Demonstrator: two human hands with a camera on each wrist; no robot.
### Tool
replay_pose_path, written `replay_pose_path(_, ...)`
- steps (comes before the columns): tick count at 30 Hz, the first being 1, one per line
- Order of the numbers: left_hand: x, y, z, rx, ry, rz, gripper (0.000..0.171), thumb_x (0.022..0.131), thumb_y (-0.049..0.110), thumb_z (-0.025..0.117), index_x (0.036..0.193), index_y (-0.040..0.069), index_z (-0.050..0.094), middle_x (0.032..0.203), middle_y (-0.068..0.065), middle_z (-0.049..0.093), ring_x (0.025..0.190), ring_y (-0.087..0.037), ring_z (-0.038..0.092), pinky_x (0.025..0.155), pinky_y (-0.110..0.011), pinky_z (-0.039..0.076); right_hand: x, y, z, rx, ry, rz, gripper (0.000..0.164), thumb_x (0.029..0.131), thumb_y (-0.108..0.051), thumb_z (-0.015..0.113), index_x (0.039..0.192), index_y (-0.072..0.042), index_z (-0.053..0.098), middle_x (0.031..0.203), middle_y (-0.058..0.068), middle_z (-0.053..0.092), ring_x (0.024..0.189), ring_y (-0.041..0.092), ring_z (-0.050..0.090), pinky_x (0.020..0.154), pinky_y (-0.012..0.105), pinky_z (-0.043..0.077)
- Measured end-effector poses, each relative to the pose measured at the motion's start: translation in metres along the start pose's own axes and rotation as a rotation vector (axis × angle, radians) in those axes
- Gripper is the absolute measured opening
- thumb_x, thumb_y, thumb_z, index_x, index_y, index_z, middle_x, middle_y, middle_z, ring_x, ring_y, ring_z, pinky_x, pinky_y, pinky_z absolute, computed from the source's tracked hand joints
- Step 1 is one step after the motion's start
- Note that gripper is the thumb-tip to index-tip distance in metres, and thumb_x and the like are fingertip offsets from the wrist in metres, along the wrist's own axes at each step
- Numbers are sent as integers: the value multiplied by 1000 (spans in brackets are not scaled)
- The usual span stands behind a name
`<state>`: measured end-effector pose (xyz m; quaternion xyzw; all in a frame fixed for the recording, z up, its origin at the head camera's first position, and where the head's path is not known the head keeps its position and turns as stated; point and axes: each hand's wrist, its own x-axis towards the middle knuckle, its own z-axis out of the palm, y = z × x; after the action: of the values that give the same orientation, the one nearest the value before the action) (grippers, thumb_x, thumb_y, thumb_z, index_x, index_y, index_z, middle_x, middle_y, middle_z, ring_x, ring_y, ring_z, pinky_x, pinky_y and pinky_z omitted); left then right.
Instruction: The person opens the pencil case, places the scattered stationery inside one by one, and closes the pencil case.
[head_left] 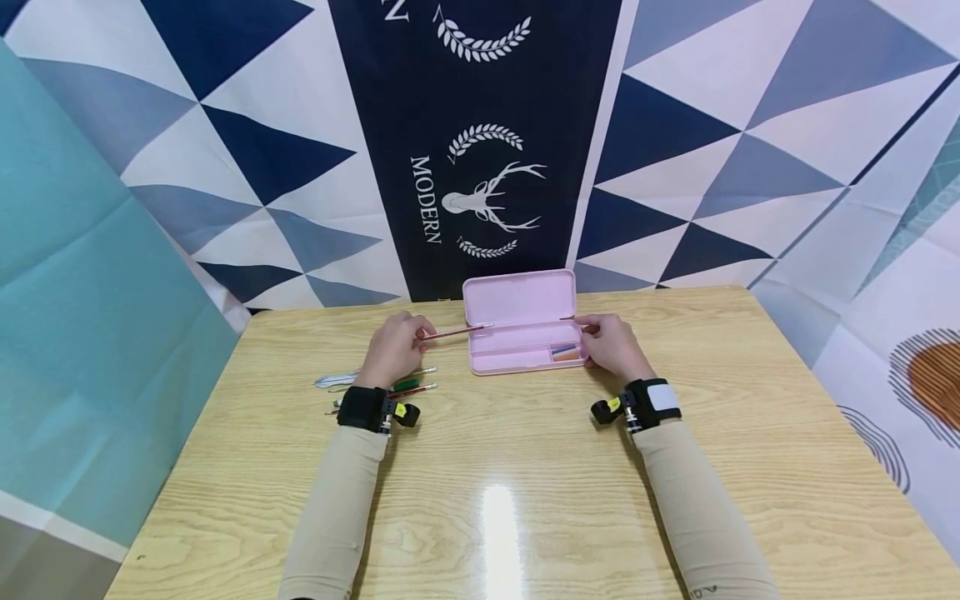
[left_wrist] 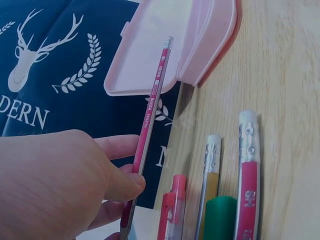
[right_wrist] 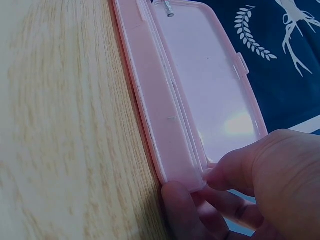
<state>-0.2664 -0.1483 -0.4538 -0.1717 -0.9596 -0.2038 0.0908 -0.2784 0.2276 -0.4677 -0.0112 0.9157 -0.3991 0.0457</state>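
Observation:
A pink pencil case [head_left: 519, 300] lies open near the table's back edge, its lid leaning up against the backdrop. My left hand [head_left: 395, 346] pinches a dark red HB pencil [left_wrist: 152, 100] between thumb and fingers. The pencil's eraser end reaches over the left part of the case. At the other end, my right hand [head_left: 617, 346] grips the case's right side wall, thumb on the inner edge and fingers outside. Inside the small right-hand compartment sits a blue, white and orange block [head_left: 566, 353].
Several writing tools lie on the table beside my left wrist: a red pencil [left_wrist: 248, 190], a yellow pencil [left_wrist: 212, 160], a green-capped pen [left_wrist: 220, 215] and a pink-red pen [left_wrist: 176, 200]. Left of them is a pale blue item [head_left: 330, 381]. A patterned cloth [head_left: 480, 150] hangs behind the table.

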Motion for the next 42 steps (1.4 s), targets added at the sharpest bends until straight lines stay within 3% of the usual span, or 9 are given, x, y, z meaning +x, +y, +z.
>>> replay_pose_path(25, 19, 29, 9, 48, -44, 4, 37, 81, -8, 62, 107, 16, 74, 97, -5, 65, 94, -24, 58, 78, -42, 53, -1, -2, -1, -14, -8, -6, 40, 97, -9, 56, 137, -4, 60, 100, 22, 67, 59, 16, 64, 52, 25, 56)
replay_pose_path(33, 25, 37, 14, 48, -58, 29, 37, 81, -7, 61, 107, 16, 73, 96, -5, 64, 93, -25, 58, 75, -42, 52, -1, -1, 0, -9, -6, 10, 40, 100, -10, 50, 139, -5, 59, 93, 21, 66, 60, 17, 64, 53, 26, 55)
replay_pose_path(42, 30, 48, 18, 65, -95, 34, 34, 82, -5, 65, 106, 16, 74, 95, -4, 63, 90, -23, 55, 77, -38, 50, 0, 0, 1, 20, -4, -10, 42, 97, -6, 51, 138, -4, 59, 109, 22, 68, 59, 17, 64, 52, 26, 57)
